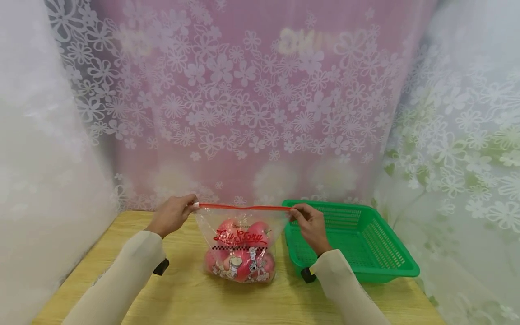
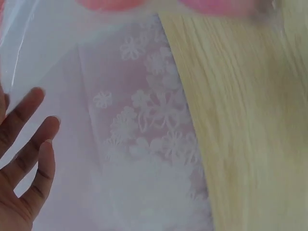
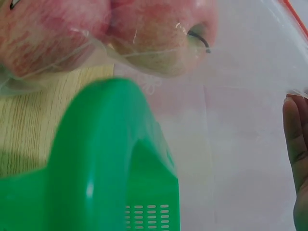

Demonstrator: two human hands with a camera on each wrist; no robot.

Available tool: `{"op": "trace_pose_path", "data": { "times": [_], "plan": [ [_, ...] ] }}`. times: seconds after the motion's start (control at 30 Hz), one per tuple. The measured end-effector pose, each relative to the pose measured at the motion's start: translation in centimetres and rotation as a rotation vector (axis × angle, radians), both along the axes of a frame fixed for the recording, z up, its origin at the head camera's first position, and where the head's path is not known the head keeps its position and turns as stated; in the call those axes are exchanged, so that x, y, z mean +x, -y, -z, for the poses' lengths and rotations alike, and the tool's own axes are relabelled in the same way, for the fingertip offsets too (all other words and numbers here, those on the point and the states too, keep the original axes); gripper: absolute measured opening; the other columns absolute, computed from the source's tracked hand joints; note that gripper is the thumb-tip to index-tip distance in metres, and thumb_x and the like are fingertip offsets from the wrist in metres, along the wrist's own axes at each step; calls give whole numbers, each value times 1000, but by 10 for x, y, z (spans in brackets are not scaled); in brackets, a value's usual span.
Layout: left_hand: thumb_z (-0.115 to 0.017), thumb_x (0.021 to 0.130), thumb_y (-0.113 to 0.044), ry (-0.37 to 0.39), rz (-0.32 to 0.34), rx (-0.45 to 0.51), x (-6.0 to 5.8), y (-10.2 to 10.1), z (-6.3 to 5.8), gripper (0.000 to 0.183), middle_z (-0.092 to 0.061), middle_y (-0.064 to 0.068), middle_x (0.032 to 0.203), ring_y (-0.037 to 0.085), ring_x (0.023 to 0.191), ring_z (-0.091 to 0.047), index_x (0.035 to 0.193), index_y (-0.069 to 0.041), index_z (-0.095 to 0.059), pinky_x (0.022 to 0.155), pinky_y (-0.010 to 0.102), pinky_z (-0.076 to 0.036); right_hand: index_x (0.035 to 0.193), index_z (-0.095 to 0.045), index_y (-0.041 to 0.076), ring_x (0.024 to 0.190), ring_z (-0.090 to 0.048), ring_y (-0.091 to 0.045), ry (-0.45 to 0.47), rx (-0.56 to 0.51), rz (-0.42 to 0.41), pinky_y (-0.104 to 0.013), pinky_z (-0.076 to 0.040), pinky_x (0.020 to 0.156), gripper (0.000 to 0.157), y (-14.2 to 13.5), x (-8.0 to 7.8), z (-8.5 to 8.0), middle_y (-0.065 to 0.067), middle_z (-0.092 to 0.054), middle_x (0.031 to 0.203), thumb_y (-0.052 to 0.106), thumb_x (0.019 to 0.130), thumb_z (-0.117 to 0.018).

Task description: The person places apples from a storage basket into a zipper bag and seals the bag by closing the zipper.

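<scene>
A clear zip bag (image 1: 243, 243) with red "Toy Story" lettering and cartoon figures holds several pink-red apples (image 1: 258, 233). Its red zip strip (image 1: 243, 207) stretches nearly straight between the two hands. At the strip's left end, my left hand (image 1: 172, 215) pinches the corner by a small white tab. My right hand (image 1: 310, 225) pinches the opposite end between thumb and fingers. In the left wrist view, the other fingers of the left hand (image 2: 29, 159) are spread. Apples in the bag (image 3: 163, 33) show close up in the right wrist view, one with a dark stem.
A green plastic basket (image 1: 392, 246) with slotted walls stands on the right of the wooden table (image 1: 195, 302), partly behind the right hand. Flower-patterned translucent sheets (image 1: 252, 113) hang at the back and both sides.
</scene>
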State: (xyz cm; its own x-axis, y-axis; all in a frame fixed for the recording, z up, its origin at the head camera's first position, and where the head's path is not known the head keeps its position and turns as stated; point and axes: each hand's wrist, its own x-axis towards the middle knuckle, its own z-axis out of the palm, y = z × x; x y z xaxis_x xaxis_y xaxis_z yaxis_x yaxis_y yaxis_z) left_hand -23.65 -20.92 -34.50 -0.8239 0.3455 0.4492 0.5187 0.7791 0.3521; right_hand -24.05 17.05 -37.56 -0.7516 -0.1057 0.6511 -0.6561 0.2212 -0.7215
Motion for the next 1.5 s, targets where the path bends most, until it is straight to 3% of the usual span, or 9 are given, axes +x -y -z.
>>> {"op": "trace_pose_path", "data": {
  "times": [0.2, 0.33, 0.43, 0.6, 0.8, 0.93, 1.03, 1.27, 1.5],
  "plan": [
    [-52, 100, -17, 82, -7, 393, 14, -13, 16, 9, -66, 4, 83, 15, 68, -59, 98, -10, -57, 63, 34, -53, 96, -62, -12, 73, -63, -33, 20, 33, -32, -35, -58, 68, 9, 6, 25, -21, -27, -64, 84, -7, 94, -55],
    [-49, 101, -16, 153, 9, 597, 24, -20, 15, 13, -65, 9, 84, 19, 73, -63, 101, -5, -55, 69, 34, -58, 97, -63, -9, 73, -64, -31, 58, 34, -74, -35, -58, 69, 10, 3, 24, -15, -25, -64, 85, -4, 95, -55],
    [-48, 102, -15, 219, 19, 658, 34, -19, 9, 14, -62, 13, 83, 20, 69, -63, 103, -2, -53, 64, 31, -58, 98, -62, -7, 74, -65, -26, 74, 34, -161, -36, -58, 69, 10, -4, 20, -9, -23, -65, 86, -3, 96, -53],
    [-48, 102, -15, 344, 78, 689, 50, -14, 1, 16, -59, 13, 75, 21, 59, -60, 103, 1, -52, 55, 32, -56, 99, -61, -9, 72, -67, -24, 152, 65, -363, -41, -59, 68, 13, -10, 25, -18, -21, -65, 85, 0, 98, -52],
    [-45, 103, -13, 547, 117, 698, 51, -9, 12, 18, -56, 8, 65, 15, 50, -52, 106, 4, -50, 50, 32, -53, 99, -61, -8, 74, -68, -33, 422, 180, -450, -48, -58, 71, 24, -4, 26, -25, -20, -68, 85, 16, 98, -57],
    [-46, 103, -14, 561, 36, 723, 41, -6, 26, 19, -57, 7, 69, 15, 53, -53, 109, 3, -51, 52, 33, -54, 99, -61, -8, 78, -67, -42, 536, 213, -362, -48, -58, 73, 23, 2, 16, -21, -20, -67, 86, 15, 97, -58],
    [-46, 103, -16, 512, -44, 748, 28, -4, 34, 19, -58, 9, 74, 16, 56, -57, 107, 2, -52, 55, 33, -55, 98, -62, -6, 78, -68, -38, 532, 263, -259, -47, -58, 72, 20, 4, 4, -19, -18, -66, 87, 13, 97, -58],
    [-48, 103, -21, 472, -133, 694, 2, 0, 44, 26, -64, 12, 81, 20, 65, -64, 117, 1, -53, 63, 39, -59, 92, -71, 7, 75, -64, -21, 406, 621, -11, -39, -56, 69, 13, 13, -24, -23, -4, -65, 88, 15, 95, -62],
    [-48, 103, -22, 498, -173, 581, -15, 9, 57, 28, -67, 16, 90, 28, 74, -67, 117, 2, -51, 66, 42, -59, 88, -73, 8, 66, -57, -14, 383, 892, 125, -30, -49, 60, 11, 32, -45, -26, -4, -69, 85, 14, 92, -65]
  ]
}}
